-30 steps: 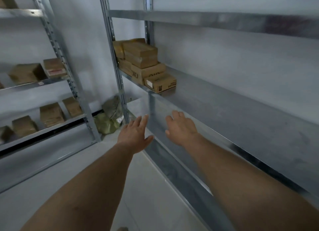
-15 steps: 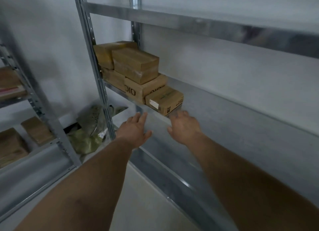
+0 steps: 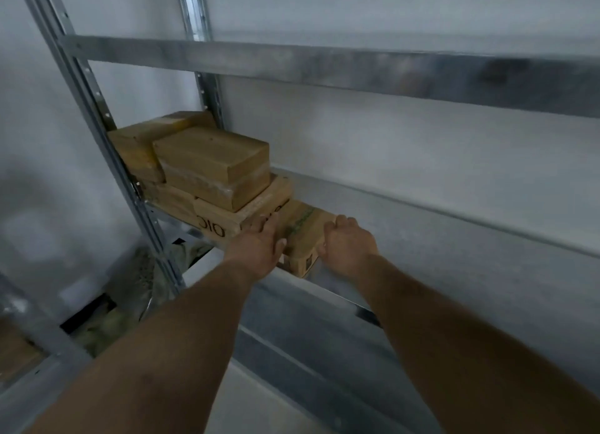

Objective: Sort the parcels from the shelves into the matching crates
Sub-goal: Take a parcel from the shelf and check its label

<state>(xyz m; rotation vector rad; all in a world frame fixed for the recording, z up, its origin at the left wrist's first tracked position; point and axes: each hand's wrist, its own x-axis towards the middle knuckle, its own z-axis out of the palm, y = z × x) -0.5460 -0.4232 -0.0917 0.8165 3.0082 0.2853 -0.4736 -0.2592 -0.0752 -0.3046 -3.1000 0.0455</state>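
A small brown cardboard parcel with green tape lies at the front edge of the metal shelf, right of a stack of larger parcels. My left hand lies flat against the small parcel's left side, fingers straight and thumb on its near top edge. My right hand grips the parcel's right side, fingers curled over its top edge. The parcel sits on the shelf between both hands. No crate is in view.
The stack includes a box printed "OIO", touching the small parcel's left. Another shelf beam runs overhead and a lower shelf sits under my forearms. An upright post stands left, with greenish bags on the floor.
I have moved closer to the shelf. Both hands have reached forward from below the shelf edge and closed in on the small parcel's two sides.
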